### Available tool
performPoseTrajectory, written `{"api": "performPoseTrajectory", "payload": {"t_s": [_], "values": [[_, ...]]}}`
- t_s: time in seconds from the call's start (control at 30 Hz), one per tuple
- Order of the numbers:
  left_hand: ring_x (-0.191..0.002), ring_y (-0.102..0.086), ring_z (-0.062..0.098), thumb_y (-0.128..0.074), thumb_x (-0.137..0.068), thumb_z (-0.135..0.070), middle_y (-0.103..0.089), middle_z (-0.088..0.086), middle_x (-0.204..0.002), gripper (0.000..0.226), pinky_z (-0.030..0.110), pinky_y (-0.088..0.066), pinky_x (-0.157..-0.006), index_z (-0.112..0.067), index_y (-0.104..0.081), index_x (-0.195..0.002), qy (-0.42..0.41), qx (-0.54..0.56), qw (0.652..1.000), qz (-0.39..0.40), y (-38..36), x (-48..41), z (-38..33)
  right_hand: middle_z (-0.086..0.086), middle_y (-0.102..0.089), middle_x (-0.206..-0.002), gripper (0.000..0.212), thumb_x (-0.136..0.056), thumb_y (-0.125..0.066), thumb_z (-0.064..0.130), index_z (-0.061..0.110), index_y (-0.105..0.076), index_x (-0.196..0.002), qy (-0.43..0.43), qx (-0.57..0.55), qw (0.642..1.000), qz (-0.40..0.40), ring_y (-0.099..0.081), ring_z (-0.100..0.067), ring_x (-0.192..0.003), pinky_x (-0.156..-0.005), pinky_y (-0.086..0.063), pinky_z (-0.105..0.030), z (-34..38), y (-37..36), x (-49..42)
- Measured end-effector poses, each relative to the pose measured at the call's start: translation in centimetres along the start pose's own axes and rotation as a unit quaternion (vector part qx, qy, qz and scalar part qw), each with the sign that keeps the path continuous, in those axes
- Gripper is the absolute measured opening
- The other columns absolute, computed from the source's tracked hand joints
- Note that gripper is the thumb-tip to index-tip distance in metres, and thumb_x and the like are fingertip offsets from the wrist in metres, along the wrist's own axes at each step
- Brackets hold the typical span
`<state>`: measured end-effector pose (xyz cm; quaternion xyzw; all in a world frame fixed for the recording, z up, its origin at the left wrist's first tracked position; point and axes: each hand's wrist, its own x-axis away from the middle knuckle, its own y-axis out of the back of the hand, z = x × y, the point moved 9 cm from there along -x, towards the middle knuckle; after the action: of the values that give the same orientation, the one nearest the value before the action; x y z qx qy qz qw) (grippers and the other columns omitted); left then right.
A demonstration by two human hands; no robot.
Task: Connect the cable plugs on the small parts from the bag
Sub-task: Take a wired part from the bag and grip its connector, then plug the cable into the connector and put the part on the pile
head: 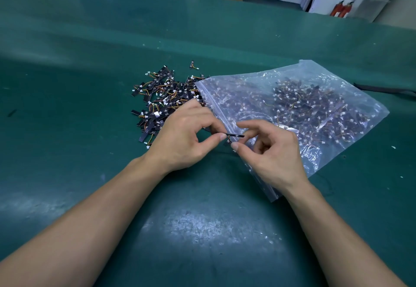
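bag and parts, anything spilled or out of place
Small parts lie in a loose heap at the bag mouth, likely tipped out on purpose. One stray part sits apart, beyond the heap. No damage shows.

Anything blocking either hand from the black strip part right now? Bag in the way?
Nothing visible does. The left hand pinches the black strip part at its left end, and the right hand has fingertips at its right end and wires. The bag lies beneath and behind, not between.
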<state>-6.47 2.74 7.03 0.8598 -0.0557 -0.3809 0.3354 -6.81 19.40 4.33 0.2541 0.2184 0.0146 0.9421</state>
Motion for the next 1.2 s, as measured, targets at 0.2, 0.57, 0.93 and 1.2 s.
{"api": "performPoseTrajectory", "payload": {"t_s": [0.2,0.57,0.93,1.2], "values": [[-0.074,-0.050,0.008,-0.075,-0.083,-0.016,-0.063,-0.012,-0.074,0.005,0.020,-0.039,-0.071,-0.019,-0.073,-0.079,0.046,-0.002,0.999,-0.007,0.4,0.0,1.0,0.023,-0.068,-0.085,0.046,-0.068,-0.090,0.024,0.038,-0.071,-0.108,-0.059,0.125,0.989,0.043,-0.053,-0.003,-0.053,-0.059,-0.042,-0.020,-2.2,0.3,-0.3],[-0.057,-0.052,-0.003,-0.079,-0.083,-0.019,-0.064,-0.017,-0.065,0.014,0.008,-0.035,-0.056,-0.028,-0.074,-0.074,0.236,0.060,0.970,-0.006,-0.8,-0.1,3.7,0.022,-0.069,-0.080,0.027,-0.082,-0.074,0.012,0.034,-0.075,-0.097,-0.046,0.061,0.992,-0.098,-0.052,-0.005,-0.052,-0.056,-0.039,-0.006,-1.0,3.6,-0.4],[-0.098,-0.054,0.029,-0.066,-0.084,-0.025,-0.059,0.007,-0.082,0.006,0.038,-0.034,-0.090,-0.025,-0.066,-0.078,0.216,-0.223,0.946,0.092,-7.2,-8.1,0.4,0.015,-0.067,-0.073,0.025,-0.077,-0.069,0.012,0.027,-0.074,-0.095,0.022,0.020,0.986,-0.162,-0.045,-0.014,-0.046,-0.055,-0.039,-0.014,0.9,4.9,-0.2],[-0.115,-0.051,0.038,-0.052,-0.093,0.007,-0.051,0.026,-0.123,0.011,0.041,-0.041,-0.096,0.003,-0.054,-0.103,0.345,-0.034,0.937,0.031,-9.3,-6.0,1.6,0.007,-0.068,-0.072,0.024,-0.078,-0.071,0.011,0.027,-0.074,-0.095,0.033,0.007,0.987,-0.158,-0.048,-0.010,-0.047,-0.057,-0.039,-0.014,1.5,4.7,0.0]]}}
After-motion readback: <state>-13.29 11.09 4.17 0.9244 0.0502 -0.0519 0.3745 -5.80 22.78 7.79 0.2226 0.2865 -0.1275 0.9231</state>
